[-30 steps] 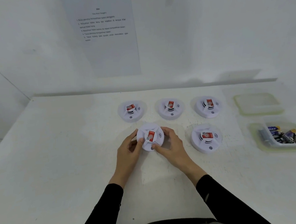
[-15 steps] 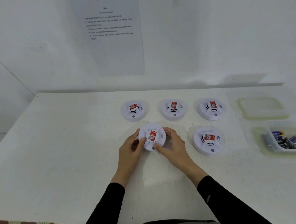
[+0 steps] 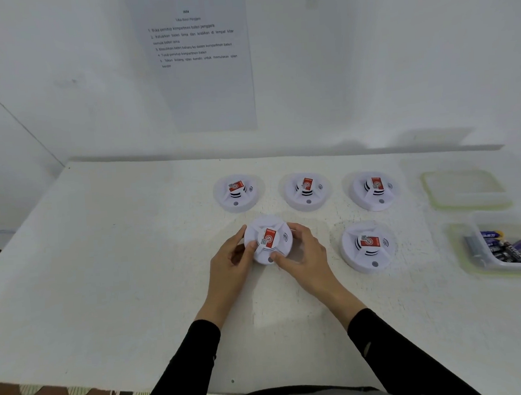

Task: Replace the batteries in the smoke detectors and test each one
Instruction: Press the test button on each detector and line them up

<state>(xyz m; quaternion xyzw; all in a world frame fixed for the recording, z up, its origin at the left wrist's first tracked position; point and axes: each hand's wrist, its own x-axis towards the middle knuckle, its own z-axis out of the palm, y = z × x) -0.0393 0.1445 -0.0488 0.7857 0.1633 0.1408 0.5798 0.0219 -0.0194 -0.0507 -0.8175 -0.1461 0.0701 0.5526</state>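
While your left hand (image 3: 230,262) and right hand (image 3: 307,255) both gripped the smoke detector (image 3: 268,249) by its rim, print on its red label (image 3: 270,236) was unreadable.

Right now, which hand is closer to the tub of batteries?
Right. The right hand grips the detector on the side facing the tub; the left hand grips its far side, farther from the tub.

A bare, staged work station: a printed instruction sheet (image 3: 194,63) hangs on the white wall (image 3: 367,66) above the desk (image 3: 104,270). Smoke detectors (image 3: 306,191) sit in rows near a battery tub (image 3: 476,256).
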